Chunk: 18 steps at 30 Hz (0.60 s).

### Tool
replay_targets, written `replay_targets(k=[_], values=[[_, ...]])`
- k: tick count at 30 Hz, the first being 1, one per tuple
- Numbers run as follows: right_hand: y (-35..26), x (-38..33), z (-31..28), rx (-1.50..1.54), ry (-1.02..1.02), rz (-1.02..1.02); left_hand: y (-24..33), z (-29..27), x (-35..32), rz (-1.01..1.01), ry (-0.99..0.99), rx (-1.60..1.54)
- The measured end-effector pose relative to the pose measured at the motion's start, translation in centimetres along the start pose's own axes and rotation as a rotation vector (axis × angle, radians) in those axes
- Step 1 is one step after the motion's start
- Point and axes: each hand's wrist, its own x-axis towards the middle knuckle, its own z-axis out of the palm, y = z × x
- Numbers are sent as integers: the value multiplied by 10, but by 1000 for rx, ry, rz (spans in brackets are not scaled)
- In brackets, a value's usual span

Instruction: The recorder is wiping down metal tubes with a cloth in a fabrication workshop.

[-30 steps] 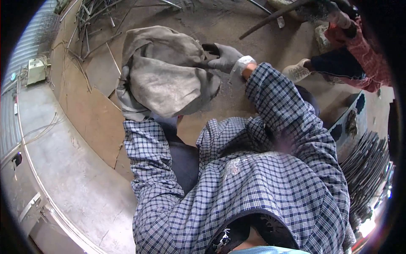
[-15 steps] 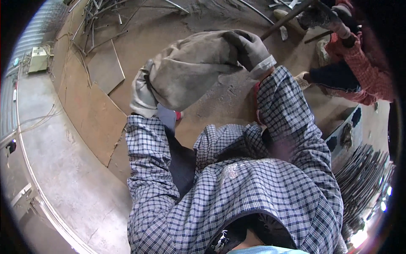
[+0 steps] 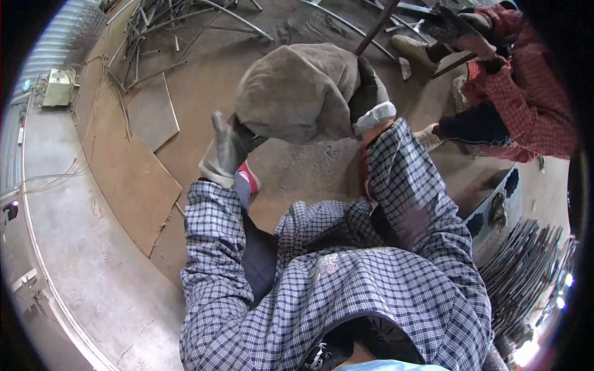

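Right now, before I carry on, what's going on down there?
A person in a blue-and-white checked shirt has a bulging grey-brown cloth raised between two grey-gloved hands. The left hand is at its lower left edge, thumb up; the right hand is at its right edge, fingers mostly hidden, so I can't tell the exact grip. At upper right is a co-worker in red checked clothing; thin metal tubes lie at upper left.

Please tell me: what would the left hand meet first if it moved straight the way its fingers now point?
Most likely the grey-brown cloth: the left hand points to its lower left edge, but depth and contact there are unclear.
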Motion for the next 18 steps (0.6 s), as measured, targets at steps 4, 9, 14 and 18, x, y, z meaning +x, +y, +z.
replay_targets(k=[4,9,14,18], values=[[-1,6,-1,68,37,15,-10,13,17,251,64,630],[18,4,11,-133,181,75,-2,29,19,323,658,362],[-16,11,-35,-856,624,-138,34,-10,-10,401,314,-131],[-10,5,-40,-1651,356,-89,42,-22,-22,388,361,-69]])
